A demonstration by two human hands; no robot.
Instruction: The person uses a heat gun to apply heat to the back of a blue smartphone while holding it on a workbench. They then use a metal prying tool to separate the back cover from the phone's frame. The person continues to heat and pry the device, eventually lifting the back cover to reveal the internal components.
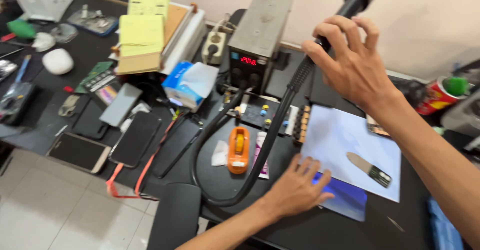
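tape dispenser (238,150) left of tube (260,154), phones (135,138) further left, station (258,35) behind

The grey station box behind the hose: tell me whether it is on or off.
On. The grey station box shows lit red digits on its front display. The black hose runs from it up to the right hand.

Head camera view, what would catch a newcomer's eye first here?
The right hand lifts a black hot-air wand at upper right, its thick hose looping down across the dark bench. The left hand presses flat on a blue phone at the bench's front edge. Behind stands a grey rework station with a red display.
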